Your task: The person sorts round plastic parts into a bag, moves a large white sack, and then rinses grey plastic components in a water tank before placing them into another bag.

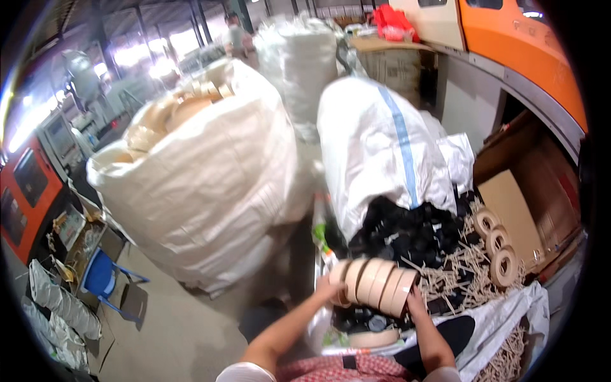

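Between my two hands is a row of several beige plastic-looking rings, pressed side by side and lying on edge. My left hand grips the left end of the row. At the right end my right hand holds it, with part of the fingers hidden behind the last ring. The row is over a heap of black pieces and thin beige stick-like scraps. Another beige ring lies just below it, close to my body. Three more beige rings rest in a line on the heap at the right.
A big white woven sack filled with beige parts stands at left. A white sack with a blue stripe lies behind the black heap. Cardboard leans at right below an orange machine. A blue chair stands far left.
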`<state>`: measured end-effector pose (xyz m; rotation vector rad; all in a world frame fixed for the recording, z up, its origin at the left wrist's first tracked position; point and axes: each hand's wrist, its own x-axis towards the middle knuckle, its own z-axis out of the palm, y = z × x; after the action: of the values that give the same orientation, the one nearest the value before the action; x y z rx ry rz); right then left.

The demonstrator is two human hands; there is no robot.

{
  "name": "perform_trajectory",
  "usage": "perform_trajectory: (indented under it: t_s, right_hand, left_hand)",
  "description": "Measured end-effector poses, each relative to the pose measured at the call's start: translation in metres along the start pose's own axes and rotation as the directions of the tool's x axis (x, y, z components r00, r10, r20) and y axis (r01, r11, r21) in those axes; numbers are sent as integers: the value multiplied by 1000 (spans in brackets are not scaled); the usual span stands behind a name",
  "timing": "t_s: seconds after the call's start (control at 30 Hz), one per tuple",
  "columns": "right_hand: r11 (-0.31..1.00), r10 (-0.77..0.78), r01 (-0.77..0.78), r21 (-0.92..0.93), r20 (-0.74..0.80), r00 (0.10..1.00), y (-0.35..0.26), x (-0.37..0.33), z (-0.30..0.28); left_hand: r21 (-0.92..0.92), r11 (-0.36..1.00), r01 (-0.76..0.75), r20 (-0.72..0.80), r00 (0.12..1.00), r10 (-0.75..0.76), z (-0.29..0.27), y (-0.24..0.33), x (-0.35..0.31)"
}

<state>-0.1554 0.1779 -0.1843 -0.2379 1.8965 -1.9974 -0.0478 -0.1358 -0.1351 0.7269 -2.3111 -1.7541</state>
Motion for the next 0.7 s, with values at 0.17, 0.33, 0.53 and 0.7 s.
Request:
perform_trajectory:
  t_s: [0.17, 0.33, 0.53, 0.7]
  right_hand:
    - [987, 153, -157, -41, -84, 985, 28, -31, 7]
    - [978, 153, -153, 142, 9, 988, -35, -46, 19]
    - [998, 46, -44, 42, -39, 998, -50, -51, 24]
    - [973, -227, 230, 27, -77, 971, -88, -77, 46]
  left_hand:
    - [-144, 988, -63, 34, 997, 69, 44, -46, -30]
    - [-331, 940, 81, 163, 986, -28, 34, 8, -63]
    - [-63, 997, -35, 14, 999, 36, 19, 79, -109]
    - [-31, 978, -208, -92, 975, 204, -4, 125, -139]
